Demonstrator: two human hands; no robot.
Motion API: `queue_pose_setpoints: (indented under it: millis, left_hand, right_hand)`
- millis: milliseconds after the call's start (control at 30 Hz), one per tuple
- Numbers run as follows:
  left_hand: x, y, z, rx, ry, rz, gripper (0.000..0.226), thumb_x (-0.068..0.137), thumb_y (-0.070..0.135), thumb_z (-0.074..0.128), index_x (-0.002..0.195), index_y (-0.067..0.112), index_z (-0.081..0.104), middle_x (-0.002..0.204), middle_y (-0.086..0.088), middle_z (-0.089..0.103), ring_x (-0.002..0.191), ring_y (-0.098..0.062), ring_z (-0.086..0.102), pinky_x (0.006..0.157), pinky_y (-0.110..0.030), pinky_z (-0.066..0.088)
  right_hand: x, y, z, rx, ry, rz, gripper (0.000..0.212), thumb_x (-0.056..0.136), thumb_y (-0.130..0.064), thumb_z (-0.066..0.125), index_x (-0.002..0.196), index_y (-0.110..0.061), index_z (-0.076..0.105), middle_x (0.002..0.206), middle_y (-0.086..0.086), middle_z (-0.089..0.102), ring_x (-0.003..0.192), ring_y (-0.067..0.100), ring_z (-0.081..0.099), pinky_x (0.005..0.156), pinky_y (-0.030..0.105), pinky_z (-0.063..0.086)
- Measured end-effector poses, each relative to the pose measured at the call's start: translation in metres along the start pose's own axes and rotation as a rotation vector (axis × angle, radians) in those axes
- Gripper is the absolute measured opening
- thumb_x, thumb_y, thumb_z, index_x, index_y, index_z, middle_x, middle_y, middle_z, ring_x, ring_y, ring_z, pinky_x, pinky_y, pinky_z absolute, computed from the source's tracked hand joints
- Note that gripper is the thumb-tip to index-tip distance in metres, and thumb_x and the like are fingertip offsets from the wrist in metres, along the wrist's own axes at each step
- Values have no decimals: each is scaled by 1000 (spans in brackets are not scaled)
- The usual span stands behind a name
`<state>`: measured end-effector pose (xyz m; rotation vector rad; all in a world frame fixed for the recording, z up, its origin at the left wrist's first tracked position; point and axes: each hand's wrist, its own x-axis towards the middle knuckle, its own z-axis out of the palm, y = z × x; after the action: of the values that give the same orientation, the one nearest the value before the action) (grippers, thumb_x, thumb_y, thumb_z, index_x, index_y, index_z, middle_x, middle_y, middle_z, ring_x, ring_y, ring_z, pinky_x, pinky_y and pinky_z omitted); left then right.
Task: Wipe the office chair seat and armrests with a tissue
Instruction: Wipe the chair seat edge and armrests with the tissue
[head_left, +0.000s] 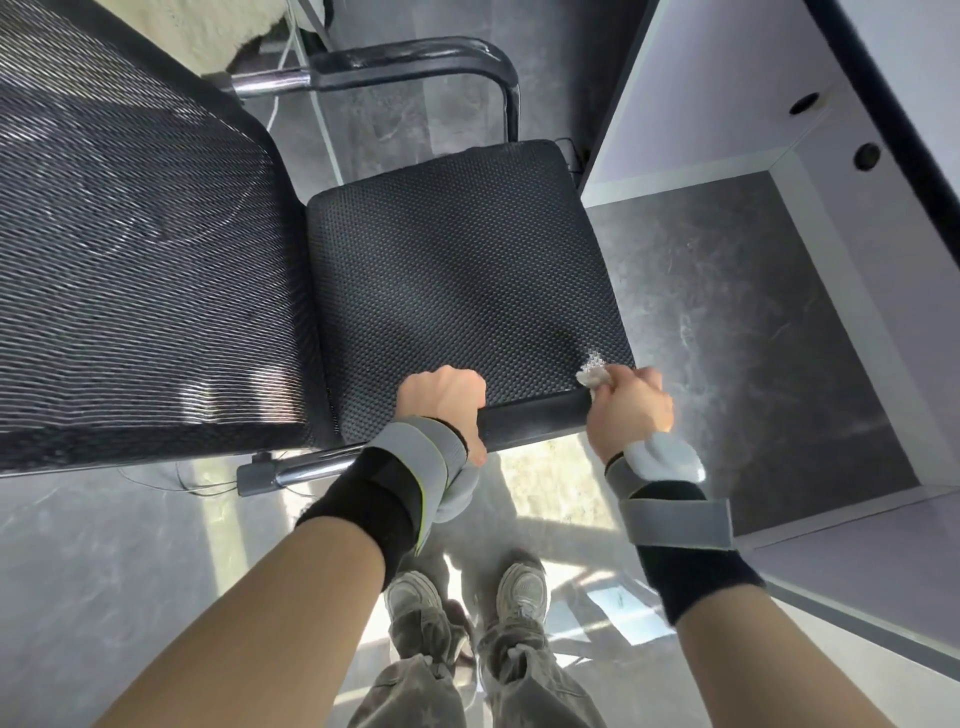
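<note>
Office chair seen from above: mesh backrest at left, black textured seat in the middle, far armrest at top with chrome end, near chrome tube low beside the left wrist. Desk underside and grey floor to the right. Shoes and trouser legs at bottom.

Step in hand, as judged: wiping the seat, working the near right corner. Far armrest not touched; near armrest pad out of view, so cannot tell.

Left hand clamped over the near seat edge, fingers curled on top, thumb under the rim, steadying the chair. Grip closed around the seat edge.

Right hand at the near right corner of the seat, grip pressed together around a crumpled white tissue. Tissue sticks out past the fingers and touches the seat fabric just inside the corner.

Both wrists in black and grey strapped bands.

Next move, as a judgement: sweep tissue across the remaining seat toward the backrest with light even pressure, keep left hold so chair does not swivel, then shift to the armrests. Thin tissue may snag or shred on coarse mesh.
</note>
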<state>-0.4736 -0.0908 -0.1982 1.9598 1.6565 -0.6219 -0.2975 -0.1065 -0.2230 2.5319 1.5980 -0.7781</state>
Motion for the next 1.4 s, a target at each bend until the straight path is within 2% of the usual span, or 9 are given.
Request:
queue_pose_setpoints:
  millis: [167, 333, 433, 600, 800, 933, 1100, 1233, 1400]
  left_hand:
    - [-1, 2, -1, -13, 22, -13, 45, 62, 35, 81, 103, 26, 65, 100, 0, 69, 94, -27, 66, 67, -29, 41]
    - [-4, 1, 4, -92, 99, -34, 20, 70, 28, 70, 84, 20, 58, 93, -4, 69, 92, -32, 67, 65, -30, 39]
    - [-6, 1, 3, -102, 91, -29, 26, 65, 32, 74, 83, 22, 58, 89, -2, 68, 90, -30, 67, 64, -30, 39]
    - [-6, -4, 3, -98, 55, -6, 41, 63, 40, 80, 98, 25, 64, 92, 1, 68, 92, -27, 66, 64, -29, 38]
    - [-7, -7, 6, -111, 68, 12, 46, 65, 43, 80, 106, 27, 65, 99, 0, 70, 94, -26, 66, 69, -29, 41]
    - [-7, -7, 6, -112, 77, 9, 45, 67, 43, 80, 106, 27, 66, 98, 0, 70, 94, -26, 66, 70, -29, 41]
    - [-6, -7, 7, -95, 91, 18, 47, 67, 44, 80, 108, 27, 66, 101, 0, 70, 97, -27, 65, 72, -30, 43]
    - [-6, -9, 10, -102, 106, 34, 48, 67, 43, 79, 110, 28, 65, 103, 0, 69, 98, -27, 65, 72, -30, 42]
    - [-10, -16, 16, -109, 156, 108, 43, 72, 44, 73, 111, 28, 64, 102, 2, 70, 98, -25, 63, 74, -30, 40]
  right_hand:
    - [-35, -41, 12, -118, 88, -296, 31, 92, -7, 38, 113, -19, 58, 115, 6, 49, 107, 29, 42, 97, 39, 37]
    - [-57, -61, 44, 81, 156, -363, 18, 80, 0, 53, 91, -9, 64, 97, 15, 56, 85, 37, 51, 72, 42, 49]
    - [-55, -50, 44, 90, 179, -472, 22, 75, 2, 62, 92, -12, 65, 91, 13, 57, 76, 34, 51, 64, 39, 50]
    - [-48, -22, 40, 127, 159, -661, 28, 82, -5, 62, 108, -16, 62, 100, 12, 57, 85, 30, 52, 67, 36, 49]
    - [-36, 4, 44, 417, 321, -375, 22, 87, -14, 59, 107, -19, 68, 99, 11, 56, 87, 27, 54, 75, 27, 43]
    - [-31, 5, 37, 500, 296, -125, 22, 91, -17, 53, 110, -15, 65, 111, 12, 52, 94, 30, 56, 76, 24, 36]
    - [-5, 25, 23, 496, 195, 296, 26, 91, -21, 46, 113, -18, 61, 114, 20, 59, 89, 34, 61, 73, 28, 43]
    - [-8, 23, 20, 457, 168, 259, 25, 92, -20, 45, 111, -15, 60, 112, 21, 59, 78, 31, 57, 70, 29, 41]
    - [-31, 1, 22, 425, 216, 159, 28, 94, -23, 43, 114, -17, 60, 122, 11, 48, 87, 27, 55, 81, 31, 42]
